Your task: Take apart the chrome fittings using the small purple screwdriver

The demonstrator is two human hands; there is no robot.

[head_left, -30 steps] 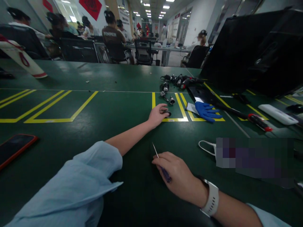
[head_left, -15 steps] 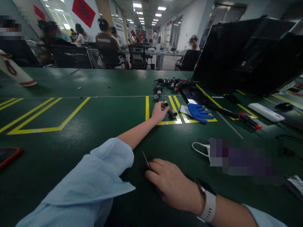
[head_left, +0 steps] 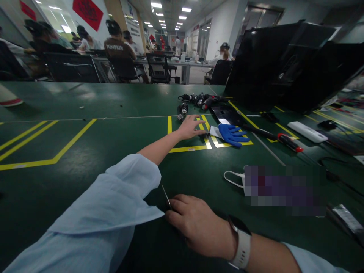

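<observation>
My left hand (head_left: 190, 128) reaches far across the green table (head_left: 113, 151), fingers stretched out over a small metal cylinder part (head_left: 205, 134) lying by the yellow floor-tape lines. Whether it touches the part is unclear. More small black and metal parts (head_left: 182, 109) lie just beyond it. My right hand (head_left: 196, 224), with a white watch on the wrist, rests near me on the table, fingers closed round a thin screwdriver (head_left: 165, 196) whose metal tip points up and left.
A blue glove (head_left: 232, 134) lies right of my left hand, then a red-handled tool (head_left: 286, 141) and a white device (head_left: 306, 132). A white face mask loop (head_left: 233, 178) lies near my right wrist. Big black cases (head_left: 284, 64) stand at the right. People sit at far tables.
My left hand moved from a small ring part further out and right, opening over the metal cylinder. The view shifted right. My right hand kept the screwdriver and stayed low.
</observation>
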